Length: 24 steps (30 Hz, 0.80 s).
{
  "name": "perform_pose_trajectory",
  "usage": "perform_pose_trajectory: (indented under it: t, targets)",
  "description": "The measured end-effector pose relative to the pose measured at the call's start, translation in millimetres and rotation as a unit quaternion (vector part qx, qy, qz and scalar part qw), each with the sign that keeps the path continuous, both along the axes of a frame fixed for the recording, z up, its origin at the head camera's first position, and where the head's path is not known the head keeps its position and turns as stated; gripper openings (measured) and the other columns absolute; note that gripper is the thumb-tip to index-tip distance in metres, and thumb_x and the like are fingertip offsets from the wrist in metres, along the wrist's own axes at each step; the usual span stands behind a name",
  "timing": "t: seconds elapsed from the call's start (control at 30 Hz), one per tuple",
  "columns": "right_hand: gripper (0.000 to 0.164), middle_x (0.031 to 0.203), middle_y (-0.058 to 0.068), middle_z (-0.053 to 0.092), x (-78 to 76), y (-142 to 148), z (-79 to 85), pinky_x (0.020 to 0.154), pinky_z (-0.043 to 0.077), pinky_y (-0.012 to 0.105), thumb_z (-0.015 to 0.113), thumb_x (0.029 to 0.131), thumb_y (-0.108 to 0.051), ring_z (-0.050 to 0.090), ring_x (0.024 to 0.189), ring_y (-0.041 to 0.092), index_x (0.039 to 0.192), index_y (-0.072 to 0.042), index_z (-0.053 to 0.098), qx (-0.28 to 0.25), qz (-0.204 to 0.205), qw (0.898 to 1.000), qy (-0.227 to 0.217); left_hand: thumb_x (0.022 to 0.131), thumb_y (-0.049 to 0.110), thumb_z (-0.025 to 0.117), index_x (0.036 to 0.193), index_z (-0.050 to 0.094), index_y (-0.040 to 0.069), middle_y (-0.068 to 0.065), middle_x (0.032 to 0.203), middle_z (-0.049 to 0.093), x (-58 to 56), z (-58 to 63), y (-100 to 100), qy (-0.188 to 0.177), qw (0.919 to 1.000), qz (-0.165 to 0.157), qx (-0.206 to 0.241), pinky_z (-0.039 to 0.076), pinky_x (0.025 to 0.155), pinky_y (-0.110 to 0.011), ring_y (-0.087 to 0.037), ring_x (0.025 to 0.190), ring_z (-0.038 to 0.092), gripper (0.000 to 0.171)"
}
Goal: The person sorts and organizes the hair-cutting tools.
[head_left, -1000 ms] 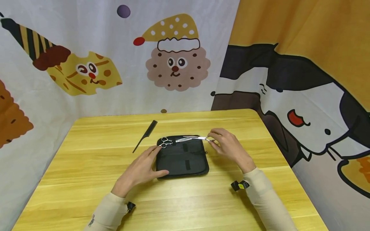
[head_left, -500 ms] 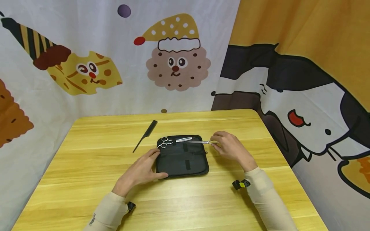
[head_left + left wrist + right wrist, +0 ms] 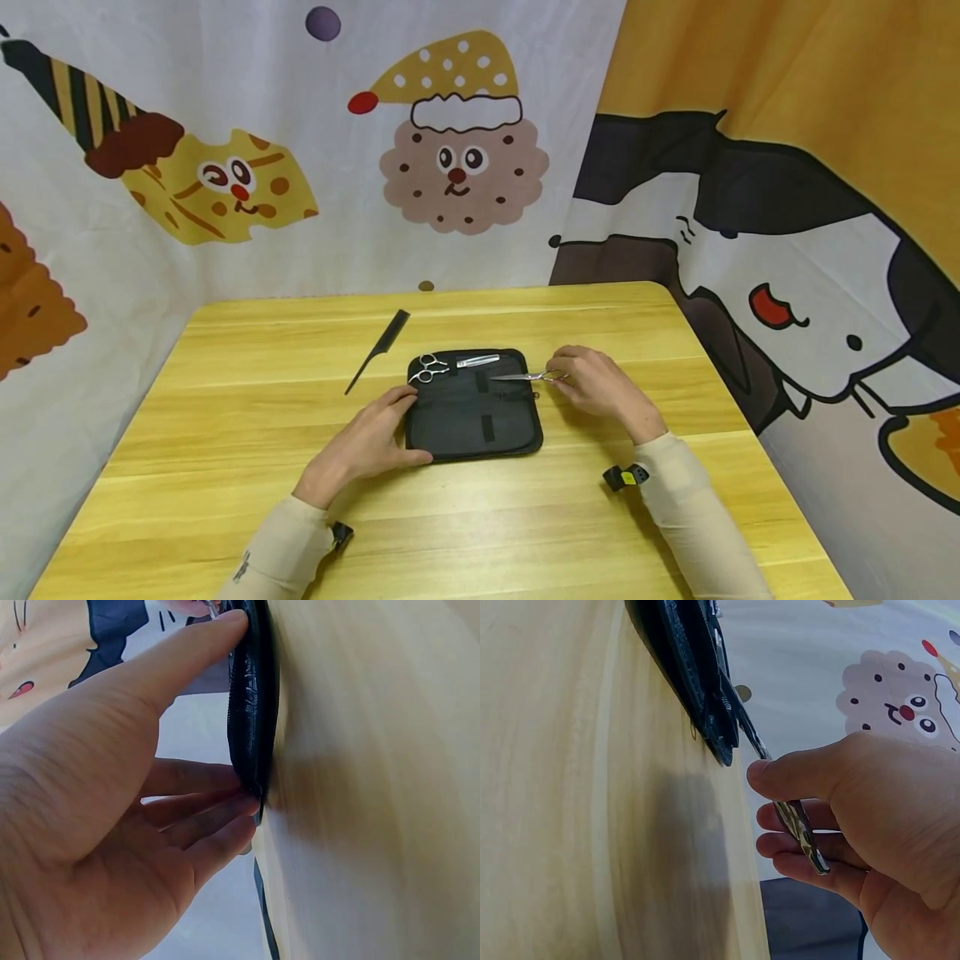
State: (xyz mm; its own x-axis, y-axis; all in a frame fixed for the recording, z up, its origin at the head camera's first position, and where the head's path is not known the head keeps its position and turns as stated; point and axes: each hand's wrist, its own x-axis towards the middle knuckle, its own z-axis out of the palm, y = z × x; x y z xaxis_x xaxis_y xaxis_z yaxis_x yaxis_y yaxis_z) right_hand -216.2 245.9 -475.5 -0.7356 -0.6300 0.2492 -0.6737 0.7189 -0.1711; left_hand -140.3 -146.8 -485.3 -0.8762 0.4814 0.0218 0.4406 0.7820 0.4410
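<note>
A black zip case (image 3: 450,425) lies opened flat on the table. Along its far side sits one pair of silver scissors (image 3: 427,368), finger rings to the left, part of it hidden under a band. My right hand (image 3: 592,383) pinches a second pair of silver scissors (image 3: 517,377) by the handles; the blades point left over the case's right half. In the right wrist view, the thumb and fingers bracket those handles (image 3: 799,829). My left hand (image 3: 367,442) rests against the case's left edge, thumb at the near corner, fingers extended along the side (image 3: 251,712).
A black tail comb (image 3: 381,346) lies on the wooden table (image 3: 480,533), left of and behind the case. A printed cloth (image 3: 465,267) hangs behind the table's far edge. Dark bands (image 3: 487,427) cross the inside of the case.
My right hand has drawn the scissors toward me and slightly right, from the case's far edge to lower over its right half. The left hand has barely shifted.
</note>
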Motion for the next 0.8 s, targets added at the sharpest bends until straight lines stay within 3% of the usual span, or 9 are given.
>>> perform_pose_trajectory:
  t: [0.3, 0.5, 0.8]
  targets:
    - [0.014, 0.102, 0.004, 0.072, -1.6, -7.0, -6.1, 0.077, 0.059, 0.039, 0.079, 0.088, -0.009, 0.064, 0.089, 0.017, 0.102, -0.008, 0.08, -0.019, 0.02, 1.0, 0.0, 0.074, 0.057, 0.086, 0.148, 0.051, -0.01, -0.021, 0.156, 0.042, -0.4, -0.6, 1.0, -0.007, 1.0, 0.002, -0.003, 0.045, 0.11, -0.046, -0.034, 0.138, 0.045, 0.105]
    - [0.015, 0.1, 0.006, 0.074, -3.7, -15.8, -11.0, 0.082, 0.057, 0.042, 0.081, 0.087, -0.009, 0.065, 0.09, 0.021, 0.101, -0.006, 0.081, -0.025, 0.044, 0.998, 0.029, 0.074, 0.056, 0.087, 0.147, 0.051, -0.01, -0.022, 0.156, 0.042, 0.0, -1.1, 2.4, -0.005, 1.0, 0.002, -0.005, 0.044, 0.111, -0.046, -0.034, 0.138, 0.044, 0.105]
    - [0.016, 0.107, 0.008, 0.072, -5.0, -27.8, -12.3, 0.085, 0.055, 0.041, 0.079, 0.088, -0.008, 0.061, 0.096, 0.023, 0.104, -0.006, 0.08, -0.013, 0.038, 0.999, 0.028, 0.074, 0.054, 0.088, 0.147, 0.051, -0.011, -0.022, 0.156, 0.042, -0.2, -0.6, 3.7, -0.007, 0.9999, 0.005, -0.007, 0.043, 0.111, -0.046, -0.034, 0.138, 0.044, 0.105]
